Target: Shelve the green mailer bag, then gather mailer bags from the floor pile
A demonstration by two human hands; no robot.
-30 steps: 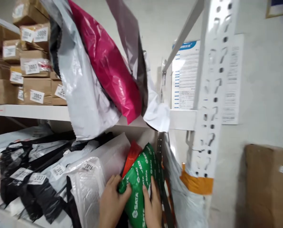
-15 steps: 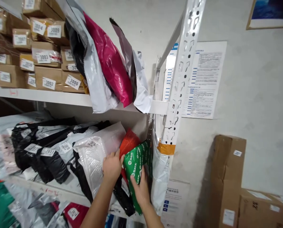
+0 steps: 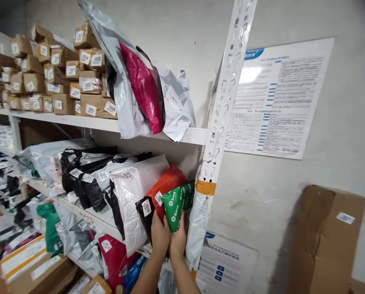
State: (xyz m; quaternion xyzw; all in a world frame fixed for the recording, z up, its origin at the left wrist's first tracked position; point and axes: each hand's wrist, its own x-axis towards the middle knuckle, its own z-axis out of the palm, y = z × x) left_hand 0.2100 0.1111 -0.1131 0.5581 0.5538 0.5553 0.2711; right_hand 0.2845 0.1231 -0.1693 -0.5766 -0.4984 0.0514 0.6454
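My left hand is at the lower front of a red mailing bag, its fingers closed around the bag's bottom part. Just left of that hand, a black mailing bag labelled 3020 touches the red one. My right hand grips the lower end of a green SATA-printed mailing bag, thumb on its front. Some fingertips are hidden by the bags. Both bags stand upright, side by side, at the right end of the middle shelf. A white bubble mailer marked 3016 leans to their left.
The perforated white rack post rises at the right, with a white bag against its foot. Labelled cartons and upright mailers fill the upper shelf. A tall carton stands by the wall at right.
Both hands have come down and closer together at the lower ends of the bags. The red and black bags now show their labels in front. The view has shifted, showing more shelves at left.
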